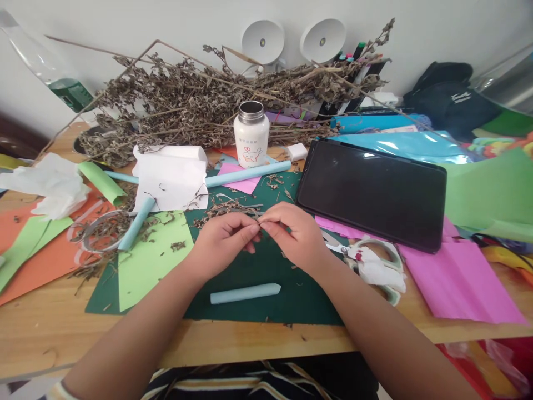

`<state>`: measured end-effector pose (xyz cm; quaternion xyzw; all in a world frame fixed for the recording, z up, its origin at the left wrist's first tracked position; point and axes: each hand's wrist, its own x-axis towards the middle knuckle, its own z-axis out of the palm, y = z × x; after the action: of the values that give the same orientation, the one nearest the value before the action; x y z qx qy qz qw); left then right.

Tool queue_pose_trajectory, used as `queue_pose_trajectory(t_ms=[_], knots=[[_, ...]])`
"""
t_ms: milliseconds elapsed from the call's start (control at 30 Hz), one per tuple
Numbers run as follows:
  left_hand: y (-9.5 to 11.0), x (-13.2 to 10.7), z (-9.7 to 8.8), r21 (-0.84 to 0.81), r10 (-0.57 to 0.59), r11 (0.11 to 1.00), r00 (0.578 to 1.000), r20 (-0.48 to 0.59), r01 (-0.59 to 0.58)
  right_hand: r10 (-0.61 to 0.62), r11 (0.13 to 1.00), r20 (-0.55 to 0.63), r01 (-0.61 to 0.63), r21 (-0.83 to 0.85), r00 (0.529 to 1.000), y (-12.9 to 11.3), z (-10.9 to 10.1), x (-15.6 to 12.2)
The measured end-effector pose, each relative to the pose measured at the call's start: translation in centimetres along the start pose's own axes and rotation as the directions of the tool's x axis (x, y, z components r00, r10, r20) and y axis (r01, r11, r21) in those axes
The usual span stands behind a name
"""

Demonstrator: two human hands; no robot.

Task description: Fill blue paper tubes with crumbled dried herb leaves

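Observation:
My left hand and my right hand meet fingertip to fingertip over a dark green sheet. Both are closed in a pinch on a small dried plant piece, too small to see clearly. Loose dried twig bits lie just beyond the hands. A short light blue paper roll lies on the green sheet near my wrists. A big heap of dried branches fills the back of the table.
A white bottle stands behind the hands, a black tablet to the right, scissors on pink paper. Light green paper, orange paper, tape roll, crumpled tissue, white paper and long blue rolls lie left.

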<state>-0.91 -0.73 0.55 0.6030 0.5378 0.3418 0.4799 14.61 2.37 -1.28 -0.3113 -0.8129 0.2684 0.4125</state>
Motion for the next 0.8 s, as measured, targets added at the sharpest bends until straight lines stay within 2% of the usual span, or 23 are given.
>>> queue_pose_trajectory(t_ms=[200,267,300,367,400,467,533,567,633,700,800], knots=[[-0.5,0.3,-0.2,-0.361,-0.065,0.932,0.996,-0.058,0.040,0.189,0.973,-0.123,-0.202,-0.107,0.974,0.1,-2.5,0.1],[-0.5,0.4,-0.2,-0.454,-0.077,0.890,0.996,-0.053,0.044,0.232,0.956,-0.097,-0.245,-0.161,0.968,0.2,-3.5,0.2],[-0.5,0.5,-0.1,-0.493,-0.084,0.868,0.995,-0.045,0.051,0.240,0.951,-0.043,-0.244,-0.191,0.970,0.2,-3.8,0.3],[-0.5,0.6,0.0,-0.546,-0.101,0.835,0.995,-0.019,0.074,0.241,0.948,0.142,-0.201,-0.248,0.960,0.2,-4.0,0.3],[-0.5,0.7,0.0,-0.560,-0.108,0.824,0.994,-0.006,0.086,0.243,0.945,0.250,-0.170,-0.280,0.937,0.3,-3.9,0.3],[-0.6,0.7,0.1,-0.573,-0.118,0.813,0.993,0.015,0.105,0.271,0.926,0.428,-0.113,-0.361,0.862,0.4,-3.6,0.3],[-0.8,0.8,0.2,-0.571,-0.126,0.812,0.992,0.033,0.122,0.312,0.893,0.494,-0.072,-0.445,0.811,0.4,-3.3,0.2],[-0.9,0.8,0.2,-0.568,-0.126,0.813,0.991,0.042,0.128,0.316,0.882,0.488,-0.063,-0.467,0.814,0.5,-3.3,0.2],[-1.2,0.9,0.3,-0.555,-0.114,0.822,0.992,0.055,0.125,0.286,0.894,0.437,-0.074,-0.441,0.853,0.5,-3.5,0.2],[-1.3,0.9,0.5,-0.539,-0.084,0.835,0.994,0.070,0.109,0.225,0.939,0.397,-0.089,-0.331,0.890,0.4,-3.6,0.2],[-1.5,0.9,0.8,-0.473,-0.050,0.876,0.993,0.110,0.097,0.124,0.985,0.411,-0.063,-0.158,0.903,0.1,-3.4,0.2]])
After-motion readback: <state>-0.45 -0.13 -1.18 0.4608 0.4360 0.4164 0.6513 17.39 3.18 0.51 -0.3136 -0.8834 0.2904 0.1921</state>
